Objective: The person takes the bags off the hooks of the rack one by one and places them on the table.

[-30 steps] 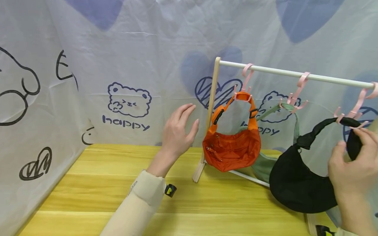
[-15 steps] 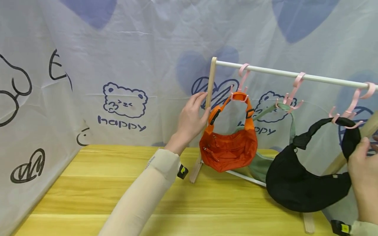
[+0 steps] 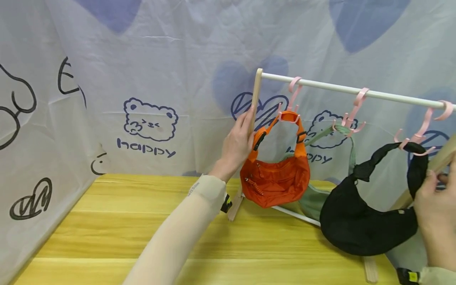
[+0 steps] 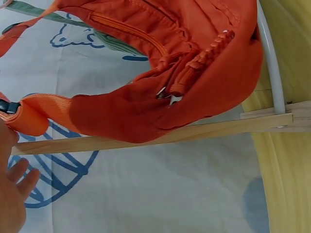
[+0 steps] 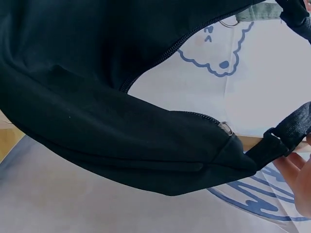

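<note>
A rack with wooden posts and a white top rail [image 3: 331, 86] holds three bags. My left hand [image 3: 235, 146] grips the left wooden post [image 3: 256, 93], beside the orange bag [image 3: 276, 182]; its fingertips [image 4: 26, 183] show past the post in the left wrist view. At the right edge my right hand [image 3: 436, 202] holds the right post [image 3: 443, 152], thumb in front, close to the strap of the black bag [image 3: 367, 229]. A green bag [image 3: 315, 202] hangs between these two, partly hidden behind them. In the right wrist view the black bag [image 5: 121, 131] fills much of the picture.
Pink hooks [image 3: 359, 101] on the rail carry the bags by their straps. The rack's wooden feet [image 3: 235, 208] stand on a yellow wood-grain table [image 3: 142, 229]. A printed white cloth [image 3: 199, 47] hangs behind and to the left.
My left hand has moved right from mid-air onto the left post. My right hand has gone from the black bag's strap and hook to the right post.
</note>
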`<control>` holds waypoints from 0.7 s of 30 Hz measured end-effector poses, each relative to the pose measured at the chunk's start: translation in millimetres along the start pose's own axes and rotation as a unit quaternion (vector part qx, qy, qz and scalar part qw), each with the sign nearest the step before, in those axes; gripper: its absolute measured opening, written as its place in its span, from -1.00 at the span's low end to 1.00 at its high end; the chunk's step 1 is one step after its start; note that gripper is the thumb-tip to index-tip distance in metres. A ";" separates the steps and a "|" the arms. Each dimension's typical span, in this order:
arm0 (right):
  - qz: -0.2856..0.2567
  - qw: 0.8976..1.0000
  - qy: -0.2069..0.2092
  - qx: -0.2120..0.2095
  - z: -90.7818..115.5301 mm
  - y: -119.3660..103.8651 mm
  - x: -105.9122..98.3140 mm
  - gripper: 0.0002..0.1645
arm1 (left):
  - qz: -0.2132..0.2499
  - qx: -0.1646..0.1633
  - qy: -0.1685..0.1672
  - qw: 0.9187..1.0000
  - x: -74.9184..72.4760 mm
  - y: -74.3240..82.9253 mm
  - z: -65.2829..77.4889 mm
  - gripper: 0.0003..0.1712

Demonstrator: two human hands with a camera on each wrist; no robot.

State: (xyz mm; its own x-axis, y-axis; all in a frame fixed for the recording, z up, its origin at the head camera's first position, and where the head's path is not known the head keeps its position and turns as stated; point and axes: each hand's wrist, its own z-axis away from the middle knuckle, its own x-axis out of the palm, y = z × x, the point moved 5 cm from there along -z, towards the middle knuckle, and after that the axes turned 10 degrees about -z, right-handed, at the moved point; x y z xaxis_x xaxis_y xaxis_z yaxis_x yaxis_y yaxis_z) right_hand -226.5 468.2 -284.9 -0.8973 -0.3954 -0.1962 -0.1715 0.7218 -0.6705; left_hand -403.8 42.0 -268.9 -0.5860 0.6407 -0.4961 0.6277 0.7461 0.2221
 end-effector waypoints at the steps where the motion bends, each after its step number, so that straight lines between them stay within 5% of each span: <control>1: 0.002 1.000 -0.001 -0.003 0.4 -0.1 0.3 -0.34 | 0.004 0.001 0.005 1.000 1.4 -0.4 0.1 -0.16; 21: -0.003 1.000 0.004 -0.019 -0.1 -3.3 1.1 -0.32 | 0.021 0.020 0.043 0.999 4.0 -3.1 5.2 -0.20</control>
State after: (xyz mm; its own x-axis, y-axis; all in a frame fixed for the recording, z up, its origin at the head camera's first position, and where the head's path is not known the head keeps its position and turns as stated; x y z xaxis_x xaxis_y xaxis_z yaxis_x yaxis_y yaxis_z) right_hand -227.0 465.4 -282.8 -0.8991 -0.3958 -0.1868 -0.1922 0.7405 -0.6439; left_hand -405.4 41.2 -275.9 -0.6001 0.6852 -0.4128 0.6715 0.7120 0.2055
